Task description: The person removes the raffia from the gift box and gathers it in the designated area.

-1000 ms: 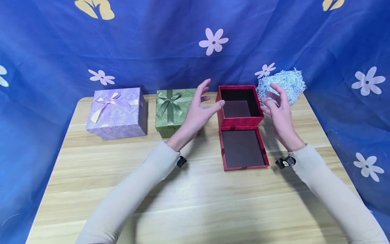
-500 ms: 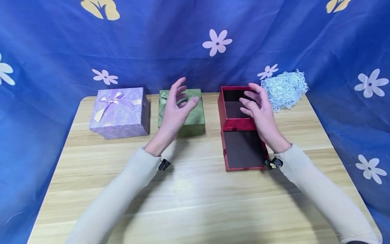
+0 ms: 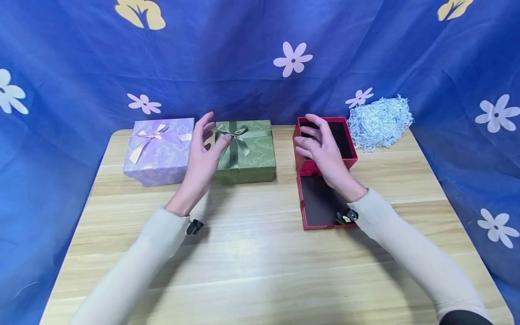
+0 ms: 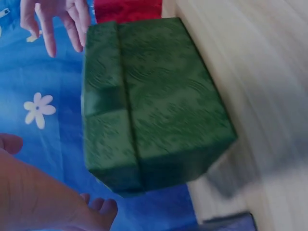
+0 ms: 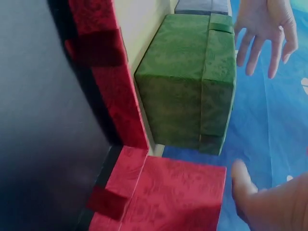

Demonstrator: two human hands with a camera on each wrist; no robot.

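A green gift box (image 3: 253, 153) with a ribbon bow stands shut on the table between my two hands. My left hand (image 3: 199, 160) is raised at its left side, fingers loosely bent and thumb apart, overlapping the green and purple boxes in the head view. My right hand (image 3: 327, 155) hovers over the red box (image 3: 304, 166), holding nothing, its fingers loosely curved. That box stands uncovered, showing a dark inside. In front of it the red lid (image 3: 318, 203) lies with its dark inner face up, partly hidden by the right wrist.
A purple gift box (image 3: 168, 155) with a pale bow stands at the left, close to the green one. A heap of light blue shredded paper (image 3: 379, 124) lies behind right of the red box. Blue flowered cloth (image 3: 239, 58) hangs along the table's back edge.
Both hands have moved left: the left from between the green and red boxes to the green box's left side, the right from beside the shredded paper to over the red box. The boxes stayed put.
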